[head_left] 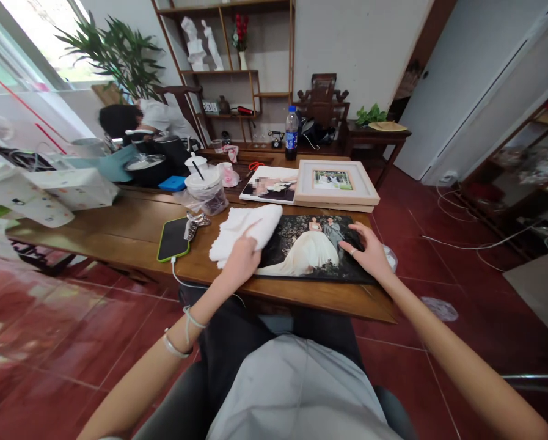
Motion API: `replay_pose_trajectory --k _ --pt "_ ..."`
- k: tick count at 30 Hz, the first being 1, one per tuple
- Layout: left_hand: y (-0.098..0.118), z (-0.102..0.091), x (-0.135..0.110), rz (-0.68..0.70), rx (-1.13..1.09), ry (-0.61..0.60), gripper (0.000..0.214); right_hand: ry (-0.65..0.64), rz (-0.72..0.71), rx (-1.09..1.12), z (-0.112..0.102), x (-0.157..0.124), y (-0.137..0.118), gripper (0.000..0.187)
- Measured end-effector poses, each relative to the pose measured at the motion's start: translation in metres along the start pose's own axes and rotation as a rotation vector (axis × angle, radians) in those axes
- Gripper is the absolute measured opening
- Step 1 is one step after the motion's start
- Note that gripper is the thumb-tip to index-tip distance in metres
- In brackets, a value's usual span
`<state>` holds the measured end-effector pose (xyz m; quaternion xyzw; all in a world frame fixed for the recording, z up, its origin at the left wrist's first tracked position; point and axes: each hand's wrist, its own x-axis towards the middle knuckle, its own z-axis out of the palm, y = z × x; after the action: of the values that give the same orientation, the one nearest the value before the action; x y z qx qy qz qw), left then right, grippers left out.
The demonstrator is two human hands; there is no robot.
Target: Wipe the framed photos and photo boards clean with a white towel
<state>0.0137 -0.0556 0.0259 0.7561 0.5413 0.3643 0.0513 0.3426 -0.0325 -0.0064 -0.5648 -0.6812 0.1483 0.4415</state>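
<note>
A large wedding photo panel (310,247) lies flat on the wooden table, showing a couple against dark foliage. My left hand (245,253) grips a white cloth (241,229), its index finger stretched along it; the cloth covers the panel's left end. At the panel's right end rests my right hand (369,249), thumb and fingers apart, the thumb on the picture. A ring shows on that hand, and nothing is held in it.
Behind the panel lie a framed photo (338,183) and another photo print (270,184). A blue-capped bottle (291,134) stands farther back. To the left are a charging phone (173,239) and a lidded plastic cup (204,186). A person (157,119) leans over beyond the table.
</note>
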Motion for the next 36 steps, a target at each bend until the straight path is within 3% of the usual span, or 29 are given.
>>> replay_pose_trajectory --k 2,4,7,11,16,19,22,26,29,31,33,36 --pt "-0.01 -0.013 0.007 -0.15 -0.122 0.176 0.02 0.016 -0.015 0.014 -0.001 0.003 -0.003 0.046" --pt "-0.015 -0.025 0.012 -0.216 -0.129 0.293 0.025 -0.001 -0.054 0.051 -0.002 0.005 -0.005 0.041" --pt "-0.014 -0.036 0.016 -0.11 0.013 0.325 0.03 -0.047 -0.096 0.184 -0.004 0.004 -0.005 0.031" --pt "-0.005 -0.025 0.019 0.081 0.159 0.212 0.046 -0.069 -0.056 0.328 -0.003 0.004 -0.003 0.025" --pt "0.001 0.013 0.018 0.12 0.337 -0.125 0.027 -0.053 -0.097 0.187 -0.001 0.008 -0.006 0.022" --pt "0.003 0.026 0.015 0.126 0.404 -0.175 0.023 -0.074 -0.141 0.111 0.0 0.008 -0.01 0.021" --pt "0.004 0.027 0.015 0.117 0.388 -0.166 0.021 -0.134 -0.153 0.069 0.0 0.008 -0.013 0.026" --pt "-0.005 0.013 0.023 -0.004 0.206 -0.096 0.018 -0.181 -0.116 0.092 0.0 0.007 -0.013 0.029" --pt "-0.016 -0.01 0.029 -0.204 0.018 0.156 0.019 -0.167 -0.096 0.118 0.0 0.006 -0.011 0.027" --pt "-0.021 -0.025 0.029 -0.266 0.031 0.294 0.019 -0.155 -0.094 0.127 0.001 0.007 -0.01 0.025" --pt "-0.019 -0.035 0.029 -0.21 0.124 0.315 0.015 -0.149 -0.09 0.135 0.001 0.007 -0.01 0.025" --pt "-0.01 -0.037 0.028 -0.025 0.231 0.217 0.023 -0.139 -0.069 0.165 0.001 0.007 -0.011 0.027"
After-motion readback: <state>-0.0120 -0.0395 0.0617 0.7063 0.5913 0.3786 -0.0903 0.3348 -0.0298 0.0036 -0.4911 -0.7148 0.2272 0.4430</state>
